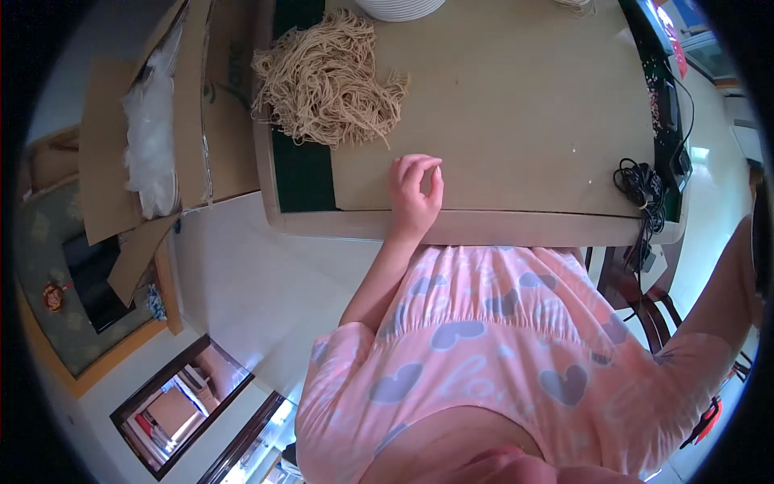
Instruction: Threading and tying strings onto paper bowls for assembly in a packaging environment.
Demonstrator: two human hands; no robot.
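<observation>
My left hand hovers over the near edge of the table, its fingers curled and the thumb tip close to the fingertips. Nothing shows between them. Just beyond it, toward the far left, lies a loose, tangled heap of tan cord; the hand is apart from it. My right forearm reaches out to the right rim of the picture, where the right hand is cut off from sight. At the far edge sits a white, round, ridged thing, only partly visible.
A brown board covers most of the table. Bundled black cable lies at the near right corner. An open cardboard box with clear plastic stands to the left. More pale cord shows at the far edge.
</observation>
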